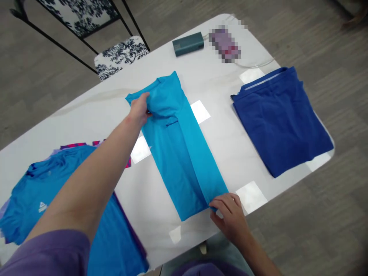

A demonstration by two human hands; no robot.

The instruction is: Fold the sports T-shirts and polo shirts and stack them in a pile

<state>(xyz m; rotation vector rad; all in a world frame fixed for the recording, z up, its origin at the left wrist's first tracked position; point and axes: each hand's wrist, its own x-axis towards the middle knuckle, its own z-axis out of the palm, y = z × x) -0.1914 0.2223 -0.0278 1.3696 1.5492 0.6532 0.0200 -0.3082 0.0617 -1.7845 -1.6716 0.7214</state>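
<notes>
Two bare hands show: one left hand [140,109] left of centre and one right hand [228,214] lower right of centre. There is one bright turquoise-blue folded fabric garment [172,153] at centre, one royal-blue folded cloth bundle [283,119] at right, and one blue short-sleeved shirt with a white logo [63,161] at lower left; the number of layers under it cannot be told. Count one dark teal rectangular box [188,45] and one pixelated purple-pink oblong [225,44] at top, one white marbled worktop [227,145], and one black-framed, black-and-white patterned chair [117,57] at upper left.
</notes>
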